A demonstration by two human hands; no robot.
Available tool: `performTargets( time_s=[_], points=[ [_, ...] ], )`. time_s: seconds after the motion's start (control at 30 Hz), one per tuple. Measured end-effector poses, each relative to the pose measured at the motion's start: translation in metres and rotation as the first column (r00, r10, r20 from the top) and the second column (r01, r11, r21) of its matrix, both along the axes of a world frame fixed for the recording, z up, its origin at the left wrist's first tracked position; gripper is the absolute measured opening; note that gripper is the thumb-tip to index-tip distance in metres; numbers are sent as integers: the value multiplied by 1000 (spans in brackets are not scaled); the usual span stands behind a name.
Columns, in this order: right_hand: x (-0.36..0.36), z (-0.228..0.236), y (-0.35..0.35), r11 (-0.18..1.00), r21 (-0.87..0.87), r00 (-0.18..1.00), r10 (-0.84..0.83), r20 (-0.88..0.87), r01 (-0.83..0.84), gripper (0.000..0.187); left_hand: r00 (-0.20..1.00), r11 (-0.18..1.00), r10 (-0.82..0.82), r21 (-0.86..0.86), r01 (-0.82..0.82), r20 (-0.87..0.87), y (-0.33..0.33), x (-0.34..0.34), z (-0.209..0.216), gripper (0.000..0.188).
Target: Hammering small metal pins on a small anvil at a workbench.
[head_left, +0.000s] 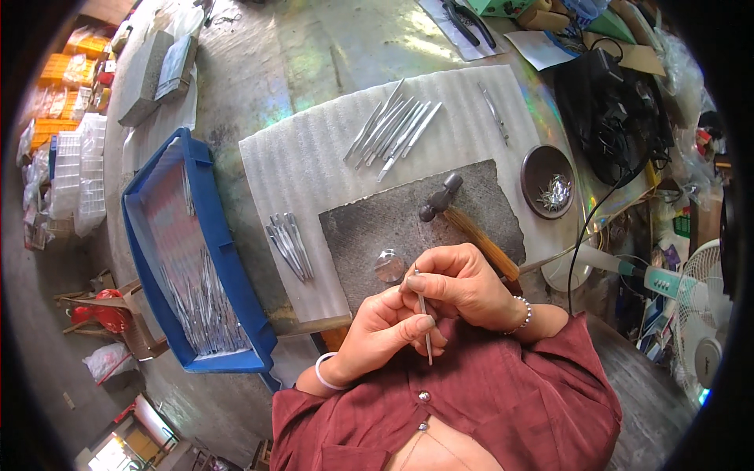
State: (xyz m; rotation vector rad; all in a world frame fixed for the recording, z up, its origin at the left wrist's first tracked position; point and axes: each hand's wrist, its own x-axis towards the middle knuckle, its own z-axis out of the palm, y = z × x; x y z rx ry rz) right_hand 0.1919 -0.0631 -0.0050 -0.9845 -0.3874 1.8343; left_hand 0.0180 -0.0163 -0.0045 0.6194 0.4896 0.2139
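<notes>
A slim metal rod stands nearly upright between my two hands, close to my chest. My left hand is closed round its lower part, thumb pressed along it. At the upper end, the thumb and forefinger of my right hand pinch its tip; whether a smaller part is there too is hidden. Just beyond my fingers lies a dark stone-like slab bearing a round shiny metal piece and a hammer with a wooden handle. Slim silvery pieces are piled on the white foam sheet behind it.
Left is a blue tray of many slim metal pieces. A smaller bundle lies beside the slab. To the right, a dark round dish holds tiny shiny parts, near a black bag, a cable and a fan. Pliers lie farther back.
</notes>
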Motion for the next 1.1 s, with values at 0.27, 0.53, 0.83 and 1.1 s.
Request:
performTargets(
  time_s=[0.27,0.53,0.83,1.1],
  points=[
    [-1,2,-5,996,80,1000,-27,13,25,15,998,999,38,31,-36,-51,1,0,5,21],
    [-2,5,-6,999,51,999,-16,43,14,18,981,989,45,150,-16,-191,0,-1,4,22],
    [-1,1,-5,999,46,999,-7,54,5,18,978,983,38,185,1,-207,2,1,6,20],
    [-2,-1,-6,1000,-11,999,-23,32,24,12,991,986,-6,163,28,-131,-1,-5,-3,10]
  ],
)
